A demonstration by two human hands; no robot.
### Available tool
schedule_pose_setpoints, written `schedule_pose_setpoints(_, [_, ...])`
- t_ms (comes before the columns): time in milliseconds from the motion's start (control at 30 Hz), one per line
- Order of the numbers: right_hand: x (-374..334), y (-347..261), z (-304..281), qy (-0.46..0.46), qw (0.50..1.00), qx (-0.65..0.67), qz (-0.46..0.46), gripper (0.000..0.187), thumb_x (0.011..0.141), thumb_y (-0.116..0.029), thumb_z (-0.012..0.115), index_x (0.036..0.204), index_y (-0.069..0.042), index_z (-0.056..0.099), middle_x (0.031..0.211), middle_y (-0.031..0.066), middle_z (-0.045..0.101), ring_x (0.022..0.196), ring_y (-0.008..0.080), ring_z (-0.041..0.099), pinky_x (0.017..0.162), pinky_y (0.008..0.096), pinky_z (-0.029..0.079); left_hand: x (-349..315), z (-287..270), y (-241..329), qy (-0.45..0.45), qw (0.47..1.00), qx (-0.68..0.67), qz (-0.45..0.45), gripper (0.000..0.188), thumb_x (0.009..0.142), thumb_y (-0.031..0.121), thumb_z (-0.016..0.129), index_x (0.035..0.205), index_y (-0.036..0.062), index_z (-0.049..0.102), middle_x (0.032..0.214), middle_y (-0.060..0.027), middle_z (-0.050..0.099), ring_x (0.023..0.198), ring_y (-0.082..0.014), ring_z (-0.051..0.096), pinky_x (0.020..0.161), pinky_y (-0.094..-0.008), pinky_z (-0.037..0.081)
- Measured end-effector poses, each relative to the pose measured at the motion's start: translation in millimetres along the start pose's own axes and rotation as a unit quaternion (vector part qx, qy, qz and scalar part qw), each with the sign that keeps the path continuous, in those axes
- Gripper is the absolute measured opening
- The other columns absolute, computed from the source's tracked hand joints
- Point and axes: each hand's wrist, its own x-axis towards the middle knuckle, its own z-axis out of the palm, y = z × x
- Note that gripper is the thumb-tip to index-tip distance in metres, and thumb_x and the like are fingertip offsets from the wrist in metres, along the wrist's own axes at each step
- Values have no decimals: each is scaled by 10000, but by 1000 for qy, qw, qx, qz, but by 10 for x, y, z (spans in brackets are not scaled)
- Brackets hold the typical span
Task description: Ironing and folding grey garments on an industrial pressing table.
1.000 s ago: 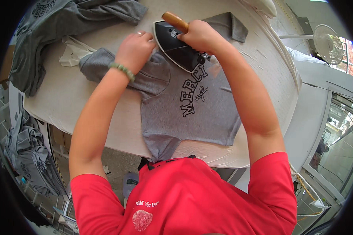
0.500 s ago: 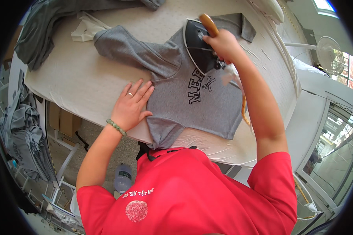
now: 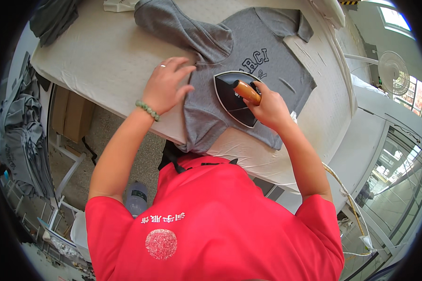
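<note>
A grey hooded sweatshirt [image 3: 220,93] with dark outlined letters lies spread on a padded white ironing table [image 3: 103,65]. My right hand [image 3: 269,107] is wrapped round the wooden handle of a black iron [image 3: 229,100]. The iron rests on the sweatshirt's chest, over part of the lettering. My left hand [image 3: 166,86] is open, fingers apart, just beside the garment's near left edge. Whether its fingertips touch the cloth I cannot tell. The hood lies toward the upper left, and one sleeve [image 3: 290,28] reaches the upper right.
Dark grey cloth [image 3: 56,21] lies at the table's far left corner. Grey garments [image 3: 23,140] hang on a rack at the left. A cord [image 3: 347,196] loops down at the right. A fan [image 3: 393,72] stands beyond the table, and a bottle [image 3: 137,199] is on the floor.
The iron has come nearer to me, from the far shoulder onto the chest. The sweatshirt has shifted and turned slightly. My left hand has lifted from lying flat, its fingers now curved.
</note>
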Motion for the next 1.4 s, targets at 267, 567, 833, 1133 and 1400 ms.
schedule_pose_setpoints(267, [-3, -215, -248, -49, 991, -99, 71, 547, 923, -346, 794, 1355, -51, 634, 1072, 189, 754, 1029, 414, 720, 856, 467, 561, -522, 132, 452, 51, 896, -253, -362, 313, 946, 335, 775, 1009, 29, 754, 890, -111, 761, 796, -286, 723, 735, -387, 573])
schedule_pose_setpoints(567, [1289, -1077, 232, 30, 879, -207, -429, 89, 932, -128, 629, 968, -92, 702, 1031, 86, 677, 998, 350, 700, 818, 470, 578, -520, 279, 605, -17, 909, -156, -387, 333, 954, 388, 724, 934, 57, 763, 862, -164, 762, 841, -379, 733, 738, -490, 563])
schedule_pose_setpoints(833, [1433, -1249, 214, -76, 807, -367, -456, 100, 913, -80, 604, 897, -32, 691, 1047, 127, 669, 978, 354, 716, 776, 457, 596, -605, 316, 595, 3, 915, -156, -371, 263, 925, 333, 728, 899, 72, 741, 844, -160, 754, 831, -382, 730, 727, -498, 562])
schedule_pose_setpoints(1133, [1508, -1266, 381, -26, 822, -303, -482, 73, 932, -85, 597, 961, -34, 641, 1031, 135, 645, 939, 359, 714, 780, 456, 597, -540, 159, 571, -97, 926, -121, -343, 232, 912, 298, 728, 938, 70, 698, 968, -134, 759, 934, -366, 726, 799, -501, 557])
schedule_pose_setpoints(1400, [1446, -1079, 422, 28, 907, -160, -388, 126, 956, -125, 632, 1066, -63, 630, 1074, 124, 657, 1027, 350, 698, 843, 458, 580, -175, 35, 76, -67, 974, 170, 138, 743, 849, 431, 804, 1472, 95, 577, 1632, -61, 446, 1545, -284, 359, 1238, -530, 327])
